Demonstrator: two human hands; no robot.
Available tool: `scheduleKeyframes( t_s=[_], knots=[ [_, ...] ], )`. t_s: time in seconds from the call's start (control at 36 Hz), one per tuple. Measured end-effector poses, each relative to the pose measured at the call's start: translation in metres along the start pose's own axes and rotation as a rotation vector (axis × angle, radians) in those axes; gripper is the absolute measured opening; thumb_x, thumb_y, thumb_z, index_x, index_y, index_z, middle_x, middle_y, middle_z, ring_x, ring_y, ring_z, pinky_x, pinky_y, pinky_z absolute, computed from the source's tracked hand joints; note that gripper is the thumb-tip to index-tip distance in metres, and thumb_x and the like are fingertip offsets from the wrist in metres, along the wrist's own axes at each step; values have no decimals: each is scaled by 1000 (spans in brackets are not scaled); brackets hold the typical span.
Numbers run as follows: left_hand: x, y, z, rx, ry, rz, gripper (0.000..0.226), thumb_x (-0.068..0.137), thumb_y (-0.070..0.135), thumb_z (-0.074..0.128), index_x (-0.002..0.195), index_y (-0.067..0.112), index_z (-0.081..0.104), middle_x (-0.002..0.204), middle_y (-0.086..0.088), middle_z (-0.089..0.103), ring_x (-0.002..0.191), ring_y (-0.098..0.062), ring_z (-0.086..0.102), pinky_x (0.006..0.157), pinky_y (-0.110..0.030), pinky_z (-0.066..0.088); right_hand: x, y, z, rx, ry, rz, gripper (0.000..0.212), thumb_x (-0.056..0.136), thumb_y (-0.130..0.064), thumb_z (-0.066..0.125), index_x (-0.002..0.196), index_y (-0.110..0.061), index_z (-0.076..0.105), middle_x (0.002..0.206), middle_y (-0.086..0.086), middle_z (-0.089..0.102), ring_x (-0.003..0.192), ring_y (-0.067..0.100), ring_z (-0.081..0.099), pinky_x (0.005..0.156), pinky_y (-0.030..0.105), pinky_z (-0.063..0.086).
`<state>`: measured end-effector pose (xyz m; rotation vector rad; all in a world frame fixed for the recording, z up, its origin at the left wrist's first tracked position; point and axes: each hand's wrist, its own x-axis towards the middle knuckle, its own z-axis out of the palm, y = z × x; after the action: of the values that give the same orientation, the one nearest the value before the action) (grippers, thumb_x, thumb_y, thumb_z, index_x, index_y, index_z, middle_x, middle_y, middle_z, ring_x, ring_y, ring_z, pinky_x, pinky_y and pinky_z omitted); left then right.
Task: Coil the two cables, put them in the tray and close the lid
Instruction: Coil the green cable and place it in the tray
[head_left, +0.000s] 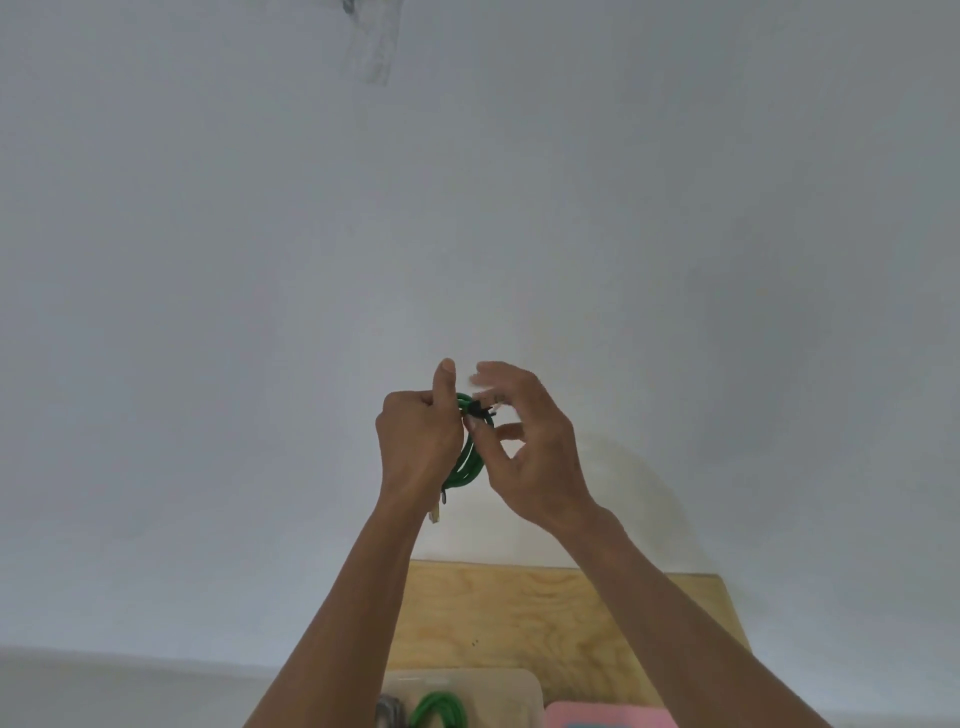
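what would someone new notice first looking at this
Two raised hands mid-frame against a white wall: the left hand grips a coiled green cable, the right hand works at its end. At the bottom edge, another green cable lies in a clear tray on a wooden table.

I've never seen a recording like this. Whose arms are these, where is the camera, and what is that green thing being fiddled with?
There is no machine here: a person wears a camera on the head, so you see their own two arms reaching forward, with a pale wall behind. The left hand grips a coiled green cable, thumb up; one plug hangs below it. The right hand is beside the coil with its fingers curved near the cable's other end, but blur hides whether they touch it. Below lies a wooden board. On it, at the bottom edge, sits a clear tray holding a second green cable, with something pink beside it.
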<state>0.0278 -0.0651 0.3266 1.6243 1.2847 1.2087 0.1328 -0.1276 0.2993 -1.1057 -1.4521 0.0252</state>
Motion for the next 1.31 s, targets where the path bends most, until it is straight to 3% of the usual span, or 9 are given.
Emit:
scheduleKeyframes(
  t_s=[0.11,0.33,0.53,0.67,0.83,0.97,1.14,1.22,1.31],
  knots=[
    [0,-7,1,-23,6,-44,62,99,52,49,56,8,43,41,3,33,37,-12,32,49,-28,33,-1,10,1,-91,-22,-69,16,85,-6,74,98,-6,64,117,5,65,86,12,68,70,25,60],
    [-7,-12,8,-226,35,-230,65,98,51,52,42,17,46,42,2,30,41,-19,31,50,-29,32,-14,-1,19,203,165,365,15,87,-16,76,95,-18,63,98,-7,75,87,10,73,69,21,59],
    [-11,-19,5,-390,149,-363,59,97,48,53,55,8,48,51,-6,36,46,-23,32,52,-33,34,-29,3,25,169,198,399,7,85,-15,78,88,-9,76,82,-3,77,81,9,74,69,13,55],
    [-12,-28,1,-379,113,-397,54,96,49,53,64,6,51,55,-8,35,51,-24,34,55,-36,38,-39,4,32,-16,151,218,20,85,-9,76,105,-10,76,96,-9,73,86,-4,67,70,9,54],
    [-14,-39,-7,-366,83,-399,50,96,48,53,68,7,53,59,-10,34,50,-23,33,49,-30,34,-45,6,38,-111,205,86,20,78,-1,81,98,-1,76,94,6,77,80,8,68,69,10,55],
    [-21,-51,-9,-371,119,-373,68,91,54,58,73,-12,57,54,-11,39,49,-24,38,53,-33,39,-63,0,57,-63,300,243,22,82,-3,79,103,-7,77,96,-10,72,82,4,71,67,14,57],
    [-38,-85,-17,-278,122,-412,69,90,61,53,64,-2,60,51,-14,54,49,-26,49,60,-41,51,-100,-5,76,-49,262,422,29,81,-2,78,108,-11,77,101,-8,75,89,-4,69,73,17,59],
    [-51,-101,-22,-219,70,-435,61,90,61,47,56,14,68,54,-9,66,60,-32,64,70,-49,60,-122,-6,87,-103,255,481,31,84,-4,76,115,-11,74,106,-4,76,94,-7,68,81,19,58],
    [-64,-120,-26,-195,36,-439,57,92,56,47,59,13,67,60,-10,68,68,-32,69,72,-53,59,-142,-8,97,-142,256,526,35,85,-4,75,120,-8,70,102,-9,73,91,-17,64,82,13,55]
  ],
)
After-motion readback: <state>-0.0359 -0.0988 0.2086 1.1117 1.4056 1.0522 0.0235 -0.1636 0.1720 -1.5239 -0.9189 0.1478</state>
